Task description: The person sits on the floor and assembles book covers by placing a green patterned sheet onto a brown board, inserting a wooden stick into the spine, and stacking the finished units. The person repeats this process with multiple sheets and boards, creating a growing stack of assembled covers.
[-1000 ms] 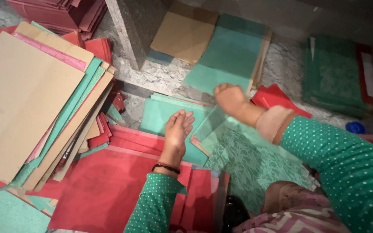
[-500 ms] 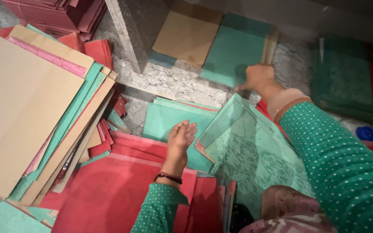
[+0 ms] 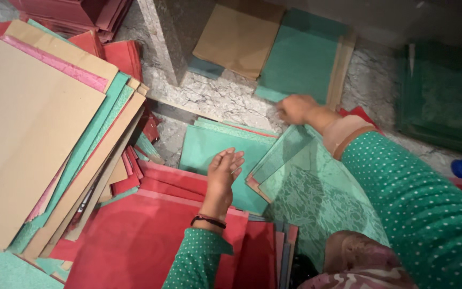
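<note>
Here the right hand [image 3: 296, 108] is closed on the far corner of a green patterned sheet [image 3: 316, 187], which tilts up from the stack of green boards [image 3: 215, 155] lying on the floor in the middle of the scene. The left hand [image 3: 224, 170] rests open and flat, fingers spread, on the top board of that stack, just left of the lifted sheet, gripping nothing. To do this well, the flat hand should, I judge, press firmly enough that the boards beneath do not slide with the sheet. The pinching hand ought to raise the corner evenly so the thin sheet does not crease. A fanned heap of tan and teal boards [image 3: 44, 134] lies at the left, red sheets [image 3: 135, 246] lie near, and a teal board [image 3: 300, 59] lies far.
</note>
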